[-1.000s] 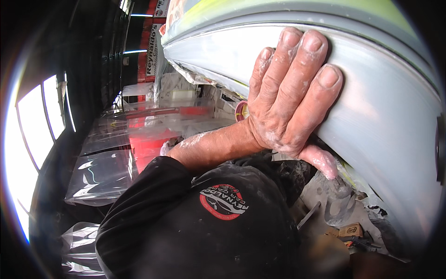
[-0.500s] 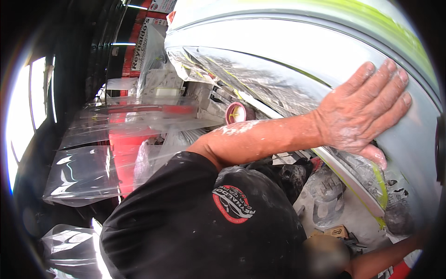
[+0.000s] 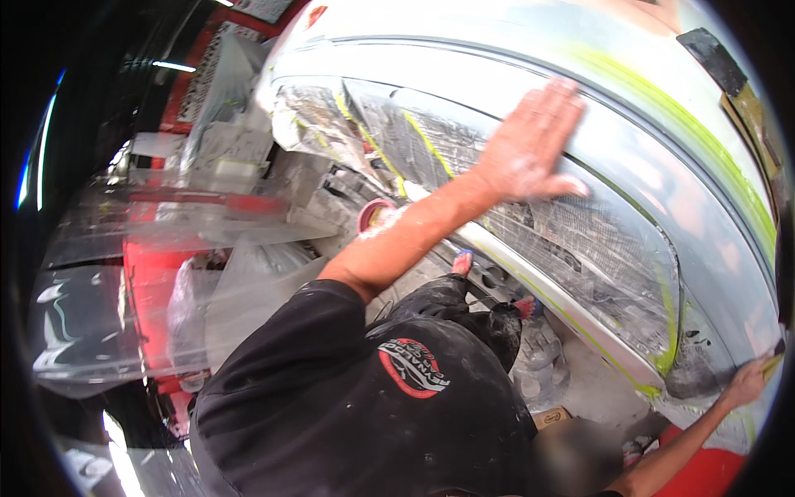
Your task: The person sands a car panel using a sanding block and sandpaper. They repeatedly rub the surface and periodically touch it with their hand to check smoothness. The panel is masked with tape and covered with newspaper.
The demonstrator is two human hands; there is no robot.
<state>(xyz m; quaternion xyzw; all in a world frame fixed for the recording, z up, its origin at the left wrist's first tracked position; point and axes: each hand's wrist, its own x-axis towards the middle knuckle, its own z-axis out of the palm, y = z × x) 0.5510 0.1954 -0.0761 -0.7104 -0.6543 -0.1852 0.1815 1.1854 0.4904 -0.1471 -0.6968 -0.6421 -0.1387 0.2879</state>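
My left hand [image 3: 534, 149] lies spread on the pale grey, dusty side panel [image 3: 638, 170] of a car, its fingers stretched out and thumb apart. Motion smears it slightly. At the far right rim, my right hand [image 3: 748, 383] is closed around a small yellowish block [image 3: 772, 363], which it holds against the panel. That block is only partly seen, and its exact kind is unclear. Below my left hand, the opening in the car's side is covered with dusty printed masking paper [image 3: 571, 236], edged with yellow-green tape [image 3: 662, 356].
A roll of tape [image 3: 374, 215] stands beyond my left forearm. Clear plastic sheeting [image 3: 182, 215] hangs at the left. My feet [image 3: 464, 262] are beside the car's sill [image 3: 571, 327]. A small brown box [image 3: 550, 417] lies on the floor, close to a blurred round patch.
My left hand has moved left along the panel, still flat. The view has shifted, and my right hand has come into sight with the yellowish block.
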